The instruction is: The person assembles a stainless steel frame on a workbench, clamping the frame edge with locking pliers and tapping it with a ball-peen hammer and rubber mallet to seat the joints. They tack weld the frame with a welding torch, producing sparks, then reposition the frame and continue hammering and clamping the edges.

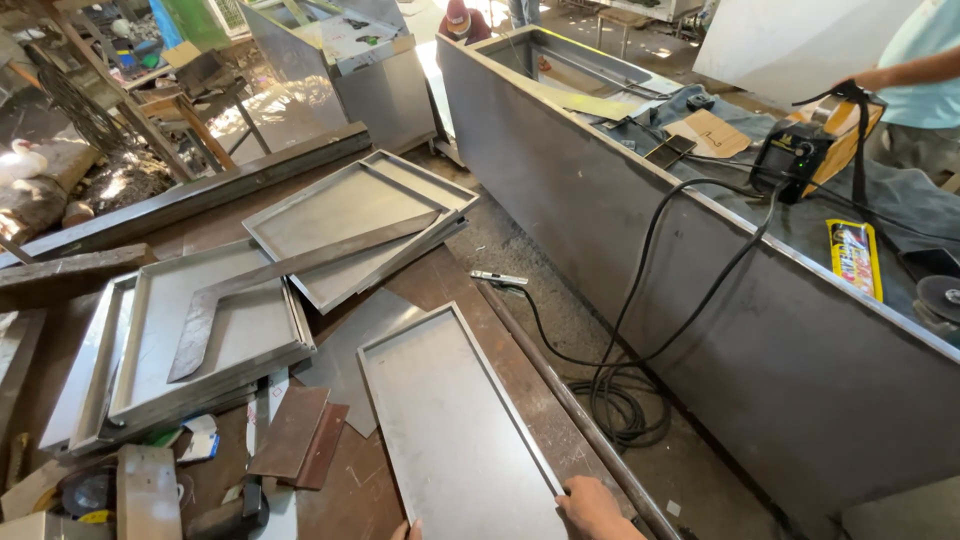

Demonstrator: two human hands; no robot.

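A metal workshop in daylight. Sun falls through the far side onto a dusty concrete floor (pixel 520 250). A long grey steel cabinet (pixel 700 300) runs along the right, black cables (pixel 620 400) coiled at its foot. A rust-brown table (pixel 440 280) fills the left; beyond its far edge stand steel frames (pixel 100 90) and scrap.

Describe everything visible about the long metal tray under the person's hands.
The long metal tray is a shallow rectangular pan of dull grey sheet metal with a low raised rim on its sides. It lies flat, open side up and empty, on the brown workbench, running from the picture's bottom edge up toward the stacked trays. The right hand rests on its near right corner; the left hand barely shows at its near edge. Its surface looks bare and unpainted, with faint smudges.
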